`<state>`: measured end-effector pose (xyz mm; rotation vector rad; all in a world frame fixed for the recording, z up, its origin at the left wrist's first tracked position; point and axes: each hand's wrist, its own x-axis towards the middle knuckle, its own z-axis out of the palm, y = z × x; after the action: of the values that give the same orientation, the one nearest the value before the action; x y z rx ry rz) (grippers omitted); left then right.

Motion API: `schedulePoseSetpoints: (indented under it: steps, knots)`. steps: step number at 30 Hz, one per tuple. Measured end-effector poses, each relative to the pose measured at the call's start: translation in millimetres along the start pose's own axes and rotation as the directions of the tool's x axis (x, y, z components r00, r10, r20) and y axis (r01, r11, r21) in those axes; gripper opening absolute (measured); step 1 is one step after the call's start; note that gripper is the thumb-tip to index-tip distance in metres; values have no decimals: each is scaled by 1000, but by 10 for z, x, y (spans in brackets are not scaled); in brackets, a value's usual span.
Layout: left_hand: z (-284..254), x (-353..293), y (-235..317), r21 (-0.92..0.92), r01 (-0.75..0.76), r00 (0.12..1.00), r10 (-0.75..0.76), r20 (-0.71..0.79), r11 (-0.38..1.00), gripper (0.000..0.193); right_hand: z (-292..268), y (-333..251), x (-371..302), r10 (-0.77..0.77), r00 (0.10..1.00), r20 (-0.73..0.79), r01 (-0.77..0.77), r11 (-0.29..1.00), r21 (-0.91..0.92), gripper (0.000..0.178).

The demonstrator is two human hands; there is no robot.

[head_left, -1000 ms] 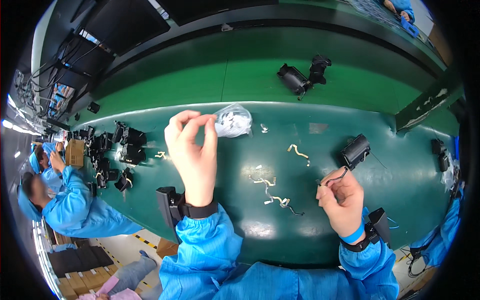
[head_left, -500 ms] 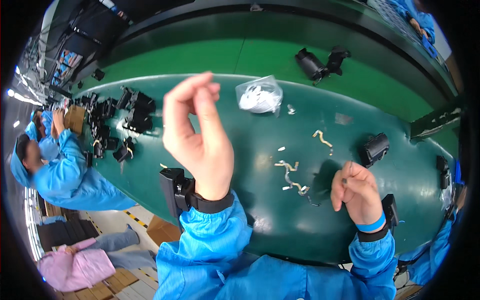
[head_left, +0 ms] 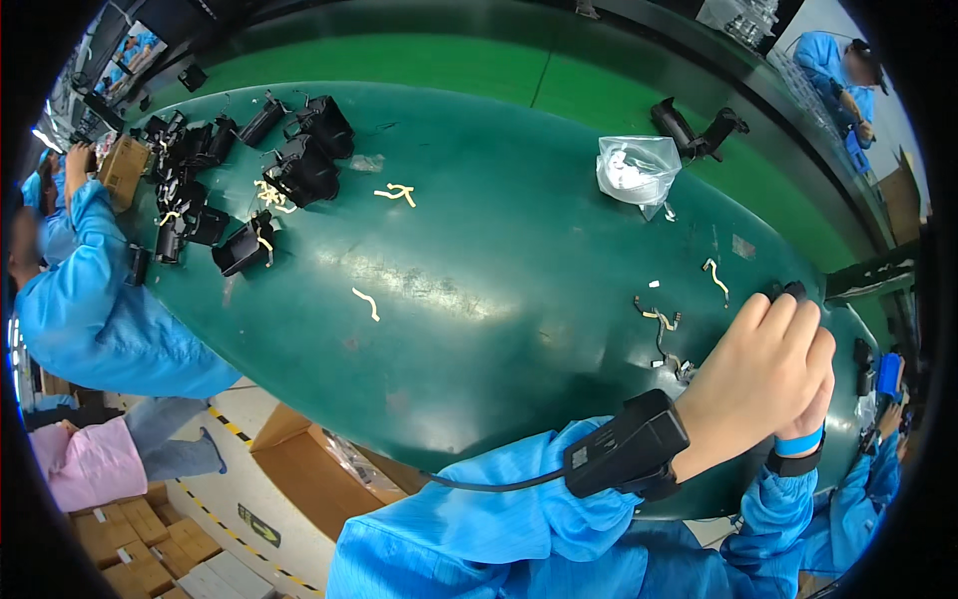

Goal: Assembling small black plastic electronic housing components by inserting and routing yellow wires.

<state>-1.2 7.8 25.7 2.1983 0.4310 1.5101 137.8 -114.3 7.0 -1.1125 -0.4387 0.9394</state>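
Observation:
My left hand (head_left: 760, 374) reaches across to the right side of the green table, back of the hand upward and fingers curled closed. What its fingers hold, if anything, is hidden. Just beyond its knuckles a black plastic part (head_left: 793, 291) shows in small part. My right hand (head_left: 820, 399), with a blue band at the wrist, is mostly covered by the left; its fingers are out of sight. Thin connector cables (head_left: 659, 329) lie left of my left hand, and another thin cable (head_left: 717, 282) lies beyond it.
A clear bag of white pieces (head_left: 637, 172) sits at the table's far edge, with black housings (head_left: 694, 130) beyond. Several black housings (head_left: 304, 165) and pale strips (head_left: 397, 194) lie on the left. A co-worker in blue (head_left: 100, 299) is at the left; an open carton (head_left: 309, 459) stands below.
My left hand has come down from its raised place and over to the right, in front of my right hand. The view has turned, showing more of the table's left.

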Motion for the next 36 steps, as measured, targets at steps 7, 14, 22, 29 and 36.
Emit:
schedulePoseSetpoints:
  steps: [7,14,22,29,36]
  knots:
    - [-15,-62,44,-16,-75,996,75,55,997,9,116,-203,-96,103,994,-39,-101,994,52,29]
    - [-141,8,101,-71,-87,996,84,-42,994,12,98,-328,-156,-48,990,136,62,993,-99,28]
    - [-188,-5,13,-89,-112,990,103,-97,990,10,361,-423,-124,4,993,114,2,999,-51,27]
    - [-167,59,113,-168,-150,981,126,-148,974,9,415,-581,-245,-36,981,191,60,991,-121,26]
    - [-215,14,59,-144,-155,982,137,-129,977,9,110,-558,-144,-81,997,-15,73,954,-291,25]
